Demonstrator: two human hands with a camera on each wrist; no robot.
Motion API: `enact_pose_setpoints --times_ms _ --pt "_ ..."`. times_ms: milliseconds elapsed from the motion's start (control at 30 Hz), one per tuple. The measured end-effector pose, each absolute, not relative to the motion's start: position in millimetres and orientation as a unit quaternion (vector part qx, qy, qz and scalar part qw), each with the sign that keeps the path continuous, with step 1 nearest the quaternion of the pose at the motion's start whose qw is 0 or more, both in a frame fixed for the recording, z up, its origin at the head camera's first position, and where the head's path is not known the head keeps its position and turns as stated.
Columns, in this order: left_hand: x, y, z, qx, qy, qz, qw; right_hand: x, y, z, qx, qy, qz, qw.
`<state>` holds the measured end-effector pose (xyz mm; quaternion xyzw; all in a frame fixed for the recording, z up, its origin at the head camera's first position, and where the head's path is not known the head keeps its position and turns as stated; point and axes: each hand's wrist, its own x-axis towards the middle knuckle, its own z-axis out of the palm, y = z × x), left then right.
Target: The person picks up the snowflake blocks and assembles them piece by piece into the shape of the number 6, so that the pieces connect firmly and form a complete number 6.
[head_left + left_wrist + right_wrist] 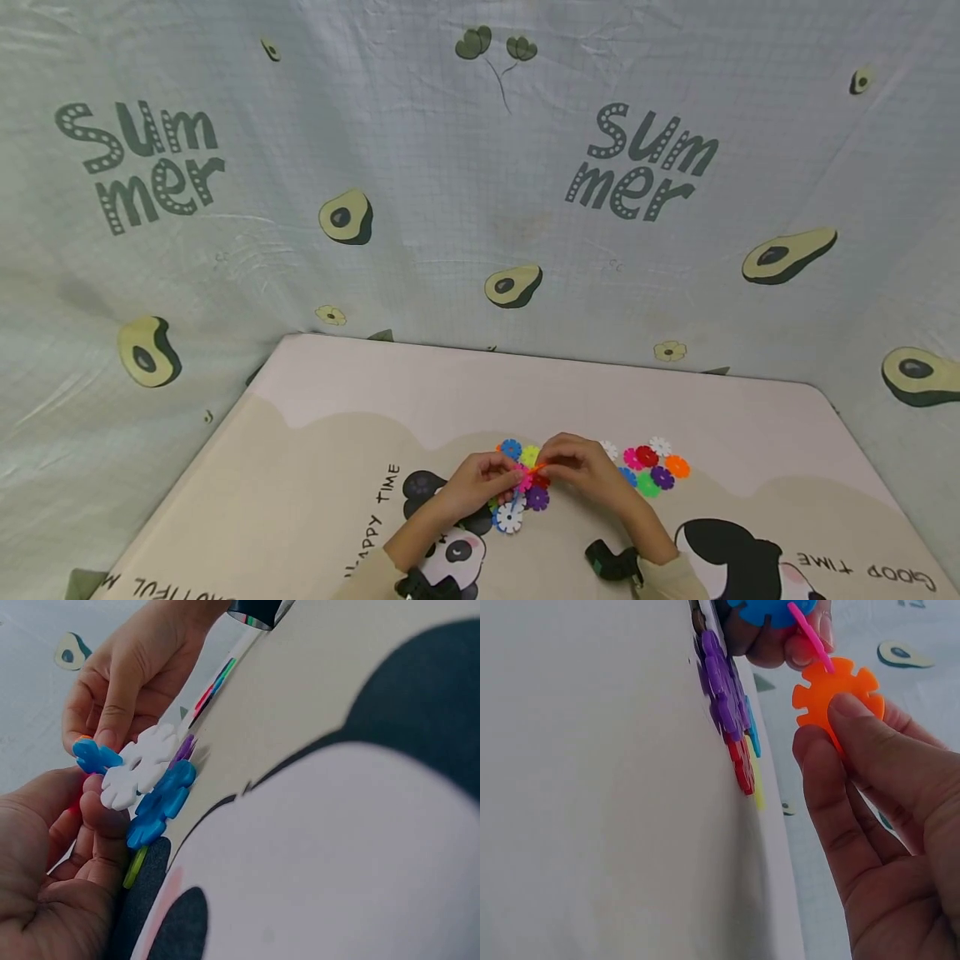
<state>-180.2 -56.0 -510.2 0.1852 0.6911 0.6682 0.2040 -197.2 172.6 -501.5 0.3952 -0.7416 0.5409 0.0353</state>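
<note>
Beige and pale pink, the desk (300,475) bears black "HAPPY TIME" lettering (372,521) towards its left edge, then a printed black-and-white panda (457,554) by the near edge. The person's left hand (474,487), reaching in from the near edge, pinches a bright pink, notched, flower-shaped plastic disc (524,478) over the middle of the desk. A blue notched plastic disc (94,756) is close against those fingers. Below the hands lies a cluster of similar discs: a white notched disc (508,519) nearest the near edge, a yellow-green disc (529,455), a purple disc (537,499) and a red disc (542,481); whether the white one is joined to the held pieces, I cannot tell. Next, an orange notched plastic disc (825,694) meets the pink one rim to rim, pinched between thumb and fingers of the right hand (581,468). Just right of that hand, a second cluster of flower-shaped discs (648,483) shows white, pink, red, blue, green, purple and orange. Black "GOOD TIME" lettering (866,567) runs near the right edge.
</note>
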Motion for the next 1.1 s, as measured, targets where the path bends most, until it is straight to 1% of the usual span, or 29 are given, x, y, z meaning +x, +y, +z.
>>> enact_pose_setpoints --times_ms 367,600,833,933,1100 --pt "-179 -57 -507 0.182 0.711 0.648 0.202 -198 170 -494 0.430 -0.757 0.489 0.046" --pt "-179 -61 -507 0.209 0.715 0.641 0.185 -197 166 -487 0.463 -0.764 0.442 0.079" --pt "-179 -64 -506 0.210 0.715 0.640 0.186 -198 161 -488 0.470 -0.768 0.426 0.084" --pt "-179 -62 -505 0.208 0.717 0.638 0.190 -196 162 -488 0.453 -0.774 0.436 0.073" --pt "-181 -56 -505 0.202 0.714 0.640 0.201 -194 166 -492 0.397 -0.784 0.475 0.051"
